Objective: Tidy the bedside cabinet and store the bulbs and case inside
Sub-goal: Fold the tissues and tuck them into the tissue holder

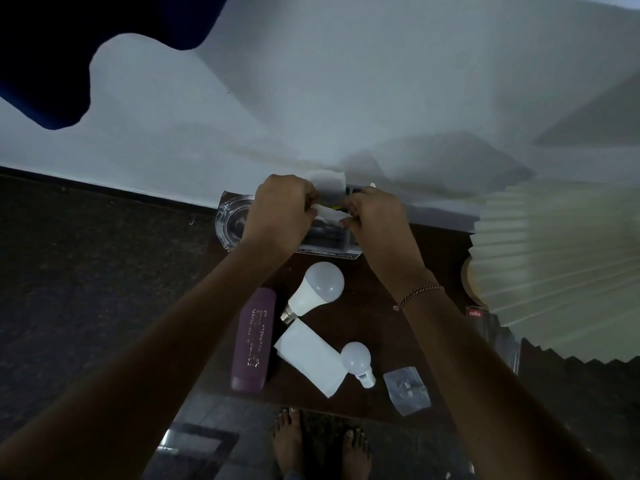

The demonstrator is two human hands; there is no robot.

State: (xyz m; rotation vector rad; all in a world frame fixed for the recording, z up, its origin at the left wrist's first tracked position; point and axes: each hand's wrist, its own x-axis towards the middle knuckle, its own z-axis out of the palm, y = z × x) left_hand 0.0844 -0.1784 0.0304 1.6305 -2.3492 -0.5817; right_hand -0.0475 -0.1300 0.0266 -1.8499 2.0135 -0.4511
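Both arms extended over cabinet top [377, 306]; left hand [277, 216] and right hand [375, 220] each pinch white paper [327, 183].

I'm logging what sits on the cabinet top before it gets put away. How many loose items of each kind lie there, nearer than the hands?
Bulbs: 2, large and small
Purple case: 1
Folded white paper: 1
Clear plastic packet: 1
Total: 5
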